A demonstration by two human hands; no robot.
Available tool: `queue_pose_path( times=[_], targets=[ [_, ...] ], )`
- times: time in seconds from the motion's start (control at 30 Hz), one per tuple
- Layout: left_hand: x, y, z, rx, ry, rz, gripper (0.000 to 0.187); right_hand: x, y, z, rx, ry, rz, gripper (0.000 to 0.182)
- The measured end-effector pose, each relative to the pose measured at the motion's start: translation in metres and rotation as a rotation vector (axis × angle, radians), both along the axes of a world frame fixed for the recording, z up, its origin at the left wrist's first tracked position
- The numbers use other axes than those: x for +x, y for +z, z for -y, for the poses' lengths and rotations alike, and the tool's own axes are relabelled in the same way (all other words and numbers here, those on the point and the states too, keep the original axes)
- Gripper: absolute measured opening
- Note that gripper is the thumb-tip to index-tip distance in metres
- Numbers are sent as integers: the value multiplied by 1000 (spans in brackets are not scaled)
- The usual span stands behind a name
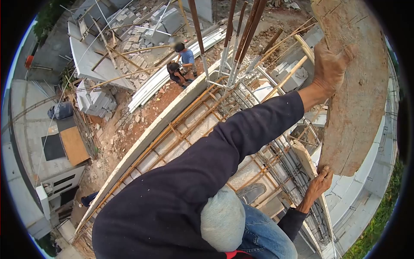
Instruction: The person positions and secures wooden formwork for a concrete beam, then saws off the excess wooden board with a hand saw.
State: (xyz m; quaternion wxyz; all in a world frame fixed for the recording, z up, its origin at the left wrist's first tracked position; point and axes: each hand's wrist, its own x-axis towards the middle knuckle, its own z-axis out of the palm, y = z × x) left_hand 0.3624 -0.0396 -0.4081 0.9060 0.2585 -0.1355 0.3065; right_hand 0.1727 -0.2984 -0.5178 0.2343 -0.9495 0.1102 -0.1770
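Observation:
A wide, worn wooden plank (355,99) stands at the right of the head view, with its upper end out of frame. My left hand (330,67) reaches across and is closed round the plank's left edge, near its upper part. Lower down, my right hand (318,186) grips the plank's bottom left corner. Below the hands runs a grid of steel reinforcing bars (181,137) between form boards. Beside my right hand is the edge of another board (305,157). My shoe (252,193) rests within the bar grid, below a bent knee in jeans (267,237).
Tall rusty rebars (233,43) rise from the corner of the formwork. A long board (146,131) edges the drop on the left. Far below, two people (183,64) are near white lengths (148,88), with stacked blocks (95,99) and rubble around.

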Motion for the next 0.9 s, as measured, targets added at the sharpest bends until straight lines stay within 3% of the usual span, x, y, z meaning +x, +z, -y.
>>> queue_pose_path(
  times=[0.17, 0.23, 0.3, 0.33, 0.4, 0.47, 0.6, 0.73, 0.87, 0.9],
  targets=[
    [4, -6, 13, -83, -59, -11, 54, 4, 7, 10, -87, -55, 102, 38],
    [-1, -7, 20, -150, -122, -26, 59, 6, 30, 32, -232, -226, 247, 40],
    [-14, -11, 29, -226, -440, -38, 71, 3, 69, 51, -146, -381, 221, 44],
    [-19, -13, 33, -224, -443, -38, 71, 3, 81, 69, -89, -436, 268, 46],
    [-33, -21, 42, -120, -885, -24, 87, -1, 107, 93, 112, -417, 410, 40],
    [-54, -25, 55, -135, -1073, 1, 92, -2, 124, 127, 259, -446, 628, 39],
    [-100, -38, 79, -131, -1299, -84, 91, -12, 176, 164, 241, -637, 874, 33],
    [-133, -51, 95, -117, -1357, -84, 78, -20, 235, 125, 97, -601, 790, 31],
    [-179, -86, 99, -284, -1466, -209, 50, -33, 267, 80, -61, -487, 767, 31],
    [-188, -95, 100, -218, -1499, -278, 55, -35, 268, 72, -81, -450, 771, 31]
  ],
)
